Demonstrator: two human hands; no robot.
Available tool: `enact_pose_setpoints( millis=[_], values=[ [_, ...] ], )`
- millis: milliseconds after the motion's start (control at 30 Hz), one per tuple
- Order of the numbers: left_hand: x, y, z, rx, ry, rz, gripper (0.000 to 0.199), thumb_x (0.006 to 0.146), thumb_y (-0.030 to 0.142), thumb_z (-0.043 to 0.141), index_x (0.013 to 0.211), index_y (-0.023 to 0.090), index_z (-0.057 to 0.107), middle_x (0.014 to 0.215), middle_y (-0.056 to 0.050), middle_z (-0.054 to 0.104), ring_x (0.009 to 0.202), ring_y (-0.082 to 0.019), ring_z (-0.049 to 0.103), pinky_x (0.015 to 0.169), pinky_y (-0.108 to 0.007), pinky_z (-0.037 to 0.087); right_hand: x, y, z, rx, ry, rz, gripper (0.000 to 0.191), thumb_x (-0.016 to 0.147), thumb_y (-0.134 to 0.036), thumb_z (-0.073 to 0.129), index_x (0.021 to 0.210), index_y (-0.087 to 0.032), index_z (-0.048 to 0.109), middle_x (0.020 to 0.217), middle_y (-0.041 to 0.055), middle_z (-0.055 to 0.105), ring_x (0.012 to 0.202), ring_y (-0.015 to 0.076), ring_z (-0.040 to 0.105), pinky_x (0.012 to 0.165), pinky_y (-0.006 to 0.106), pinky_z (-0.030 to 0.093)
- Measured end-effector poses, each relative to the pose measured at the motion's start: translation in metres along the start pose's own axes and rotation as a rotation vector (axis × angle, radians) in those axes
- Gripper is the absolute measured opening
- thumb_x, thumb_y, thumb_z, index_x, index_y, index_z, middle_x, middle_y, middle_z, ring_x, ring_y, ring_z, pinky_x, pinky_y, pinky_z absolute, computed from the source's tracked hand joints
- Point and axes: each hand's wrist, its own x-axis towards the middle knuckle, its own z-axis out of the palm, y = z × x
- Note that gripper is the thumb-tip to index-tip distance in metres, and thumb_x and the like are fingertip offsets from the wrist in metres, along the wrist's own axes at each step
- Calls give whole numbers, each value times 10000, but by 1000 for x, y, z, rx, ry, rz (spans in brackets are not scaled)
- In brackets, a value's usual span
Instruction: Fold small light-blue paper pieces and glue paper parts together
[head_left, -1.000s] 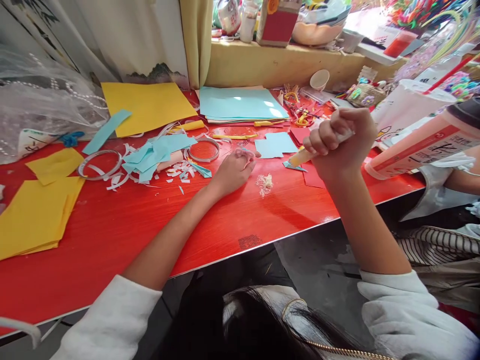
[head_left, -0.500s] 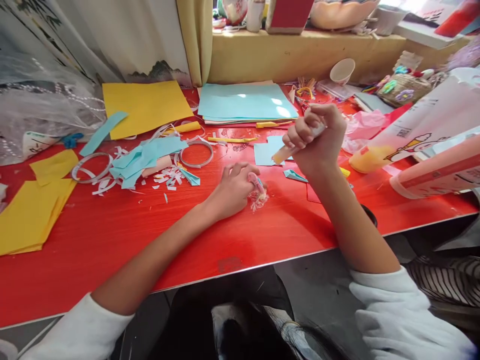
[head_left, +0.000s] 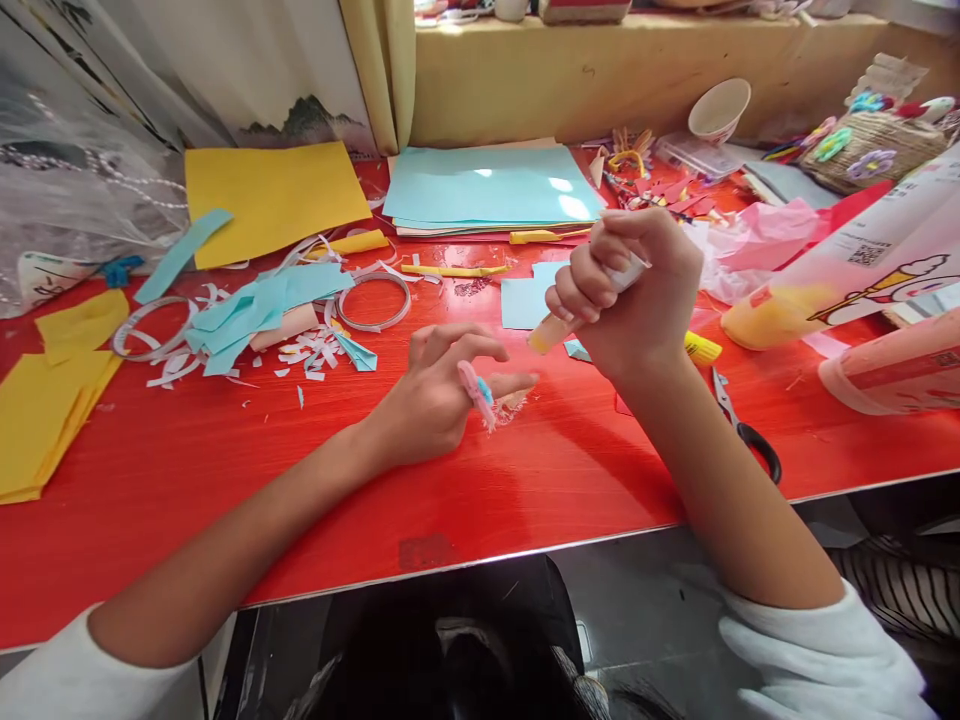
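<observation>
My left hand (head_left: 435,400) rests low over the red table, its fingers apart and the index finger stretched to the right. A small pink and blue ornament (head_left: 478,395) sits at that finger, apparently worn like a ring. Under the fingertip lies a small pale piece (head_left: 514,400) with whitish, stringy bits around it; its kind is unclear. My right hand (head_left: 630,290) is raised and wrapped round a translucent tube with a yellowish end (head_left: 549,333), which points down and to the left. Light blue paper squares (head_left: 523,303) lie behind the tube.
Blue paper strips (head_left: 277,305), white scraps and tape rings (head_left: 375,301) lie left. Yellow sheets (head_left: 274,200) and a blue paper stack (head_left: 487,185) are at the back. Scissors (head_left: 739,420), a yellow tube (head_left: 703,348) and drink cups (head_left: 840,260) stand or lie right.
My left hand has drawn back a little to the left, and its index finger has straightened out. My right hand still grips the tube. The view has shifted, bringing the scissors into sight.
</observation>
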Motion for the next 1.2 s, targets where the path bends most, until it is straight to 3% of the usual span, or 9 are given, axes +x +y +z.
enact_pose_setpoints(
  millis=[167, 333, 433, 500, 600, 667, 867, 1000, 1200],
  values=[
    [-3, -1, 3, 50, -97, 72, 352, 827, 61, 454, 916, 327, 668, 1065, 14, 565, 1147, -198, 399, 926, -395, 195, 1, -5, -5, 3, 66, -4, 389, 682, -270, 531, 488, -185, 205, 365, -42, 195, 346, 82, 208, 427, 267, 270],
    [-2, 1, -11, 5, 162, -40, 395, 853, 61, 388, 839, 329, 677, 1010, 32, 594, 1071, -179, 463, 927, -416, 225, 4, -4, -7, 31, 101, -13, 360, 679, -261, 509, 477, -188, 219, 365, -42, 186, 344, 82, 188, 416, 267, 242],
    [-1, 1, -14, 0, 325, -263, 422, 855, 76, 381, 1113, 334, 594, 1075, -10, 541, 1054, -184, 443, 936, -400, 279, 3, -4, -7, 25, 85, -27, 361, 693, -256, 503, 496, -187, 209, 382, -42, 185, 351, 82, 201, 428, 270, 245],
    [-1, 1, -10, 32, 254, -303, 490, 842, 85, 397, 1267, 318, 474, 1133, -33, 494, 1077, -198, 405, 931, -387, 278, 2, -4, -7, 3, 77, -33, 396, 705, -280, 525, 519, -186, 188, 398, -43, 182, 364, 83, 211, 440, 275, 258],
    [-3, 0, 1, 119, -73, -96, 565, 812, 36, 382, 1262, 367, 465, 1231, -7, 456, 1186, -219, 326, 938, -398, 200, 3, -4, -8, -10, 77, -31, 436, 714, -313, 533, 528, -182, 162, 395, -44, 175, 360, 78, 208, 436, 273, 249],
    [-4, 1, 5, 164, -168, 5, 535, 815, 18, 370, 1177, 371, 544, 1242, 8, 472, 1222, -216, 308, 929, -403, 166, 3, -3, -8, -8, 80, -26, 437, 714, -318, 524, 521, -180, 157, 385, -44, 177, 355, 76, 202, 429, 269, 241],
    [-5, 4, -4, 124, 113, 1, 348, 898, 176, 410, 687, 264, 673, 965, 41, 628, 1036, -158, 467, 891, -386, 191, 5, -2, -10, -15, 61, -29, 434, 707, -304, 525, 522, -182, 152, 378, -51, 192, 346, 74, 211, 428, 267, 250],
    [-4, 8, -6, 101, 226, -96, 287, 909, 196, 412, 868, 317, 668, 1011, 28, 596, 1028, -163, 453, 883, -387, 217, 5, -3, -9, -6, 65, -27, 397, 681, -267, 515, 500, -179, 173, 361, -48, 197, 333, 75, 214, 419, 264, 240],
    [-6, 2, 3, 245, 1, 53, 423, 895, 152, 405, 1228, 397, 491, 1209, 15, 494, 1148, -198, 358, 910, -367, 158, 5, -4, -9, -32, 83, -22, 402, 667, -285, 522, 500, -181, 172, 361, -45, 201, 338, 79, 211, 421, 269, 251]
  ],
)
